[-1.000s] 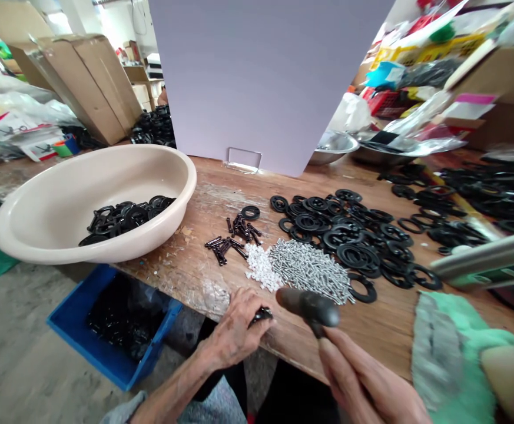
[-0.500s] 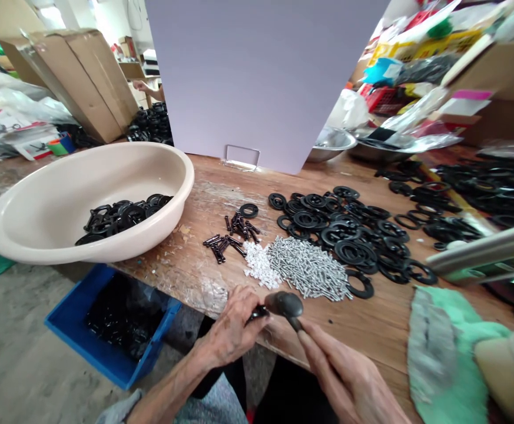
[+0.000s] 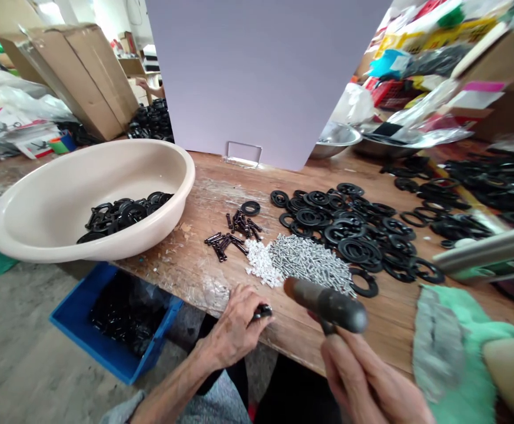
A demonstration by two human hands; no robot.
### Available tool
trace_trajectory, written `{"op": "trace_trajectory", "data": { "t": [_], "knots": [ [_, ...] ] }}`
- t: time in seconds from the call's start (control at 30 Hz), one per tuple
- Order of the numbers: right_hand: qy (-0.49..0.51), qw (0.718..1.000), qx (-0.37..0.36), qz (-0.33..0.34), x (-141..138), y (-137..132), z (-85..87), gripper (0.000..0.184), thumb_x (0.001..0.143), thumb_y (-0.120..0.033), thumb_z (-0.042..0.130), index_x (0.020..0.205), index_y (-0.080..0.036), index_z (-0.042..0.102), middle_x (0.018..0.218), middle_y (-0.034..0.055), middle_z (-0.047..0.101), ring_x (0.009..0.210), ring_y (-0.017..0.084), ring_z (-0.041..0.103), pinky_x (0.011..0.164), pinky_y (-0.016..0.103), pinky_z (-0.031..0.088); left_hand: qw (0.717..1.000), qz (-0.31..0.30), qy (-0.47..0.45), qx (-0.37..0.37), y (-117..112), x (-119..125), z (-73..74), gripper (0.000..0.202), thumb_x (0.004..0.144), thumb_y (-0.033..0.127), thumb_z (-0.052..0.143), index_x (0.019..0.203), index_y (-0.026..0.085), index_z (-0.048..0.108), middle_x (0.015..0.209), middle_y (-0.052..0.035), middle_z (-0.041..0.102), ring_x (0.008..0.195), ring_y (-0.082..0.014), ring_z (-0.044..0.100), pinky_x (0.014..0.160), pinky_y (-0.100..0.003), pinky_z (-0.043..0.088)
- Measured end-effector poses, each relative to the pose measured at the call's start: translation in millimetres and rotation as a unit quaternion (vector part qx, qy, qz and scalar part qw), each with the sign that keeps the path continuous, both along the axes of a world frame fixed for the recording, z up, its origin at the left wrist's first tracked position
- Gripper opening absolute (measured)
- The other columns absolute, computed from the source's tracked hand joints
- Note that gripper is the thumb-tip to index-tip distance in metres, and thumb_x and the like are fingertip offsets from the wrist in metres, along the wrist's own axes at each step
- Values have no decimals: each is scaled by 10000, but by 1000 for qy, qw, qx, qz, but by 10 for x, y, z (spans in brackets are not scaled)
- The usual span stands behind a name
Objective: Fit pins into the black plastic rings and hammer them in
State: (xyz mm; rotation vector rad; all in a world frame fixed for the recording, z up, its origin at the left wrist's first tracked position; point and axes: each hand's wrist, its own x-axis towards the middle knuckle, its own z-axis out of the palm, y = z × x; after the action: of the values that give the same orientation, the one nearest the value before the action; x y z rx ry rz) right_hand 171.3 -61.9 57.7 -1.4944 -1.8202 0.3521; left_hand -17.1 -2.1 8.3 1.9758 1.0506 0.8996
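Note:
My left hand (image 3: 238, 323) rests at the front edge of the wooden table, its fingers closed on a small glossy black part (image 3: 262, 311) that is mostly hidden. In my right hand (image 3: 362, 371) is a hammer (image 3: 327, 301), its dark head raised above the table and apart from the black part. Just beyond my hands lie a pile of white plastic bits (image 3: 263, 264) and a heap of silver screws or pins (image 3: 312, 262). Behind them are several dark pins (image 3: 225, 242) and a mound of black rings (image 3: 345, 227).
A large cream basin (image 3: 168, 229) holding black parts stands at the left. Below it on the floor is a blue crate (image 3: 91, 353). A lilac panel (image 3: 261, 82) rises at the back. At the right lie a green cloth (image 3: 460, 347) and a metal bar (image 3: 490, 250).
The hammer has lifted away from the black part, up and to the right, with my right hand. My left hand stays nearly in place.

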Motion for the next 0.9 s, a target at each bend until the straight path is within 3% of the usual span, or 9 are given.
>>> {"op": "trace_trajectory", "data": {
  "t": [0.13,0.27,0.43,0.57,0.77,0.9],
  "knots": [
    [-5,999,-35,20,23,-9,-83,361,889,-457,472,1010,-211,706,840,75,733,724,214,704,620,262,590,1000,2,0,11,0,-11,-7,35,871,148,561,864,158,528,874,-47,533,884,-196,479,815,-332,402],
    [18,999,-40,3,50,-54,-105,364,896,-433,478,1115,-212,667,889,79,729,712,200,699,624,247,584,1000,7,-8,28,-20,-22,-24,79,848,133,592,901,156,538,884,-46,541,889,-196,480,838,-337,401],
    [13,999,-46,8,34,-13,-154,328,899,-418,474,1082,-241,680,921,67,729,813,230,701,718,298,588,999,20,8,41,-38,-41,-53,55,876,163,563,927,157,543,869,-44,525,870,-192,481,815,-331,409],
    [20,1000,-14,-19,85,-26,-207,374,903,-361,484,1222,-201,595,1087,95,690,917,231,683,806,301,566,998,23,-4,54,-34,-43,-81,86,855,146,591,924,155,541,883,-48,540,889,-196,483,832,-332,408],
    [-13,998,-44,33,7,-75,-235,294,848,-411,525,1017,-255,708,988,49,721,886,229,690,747,282,586,998,18,1,56,-49,-65,-90,37,882,156,548,909,161,523,880,-46,526,870,-193,474,800,-327,410],
    [-5,998,-50,-27,175,-46,-184,371,892,-407,473,1167,-220,638,956,59,722,800,195,695,675,236,581,997,29,5,73,-68,-59,-90,76,878,165,560,947,164,529,890,-45,525,877,-195,477,824,-344,413]
  ]
}}
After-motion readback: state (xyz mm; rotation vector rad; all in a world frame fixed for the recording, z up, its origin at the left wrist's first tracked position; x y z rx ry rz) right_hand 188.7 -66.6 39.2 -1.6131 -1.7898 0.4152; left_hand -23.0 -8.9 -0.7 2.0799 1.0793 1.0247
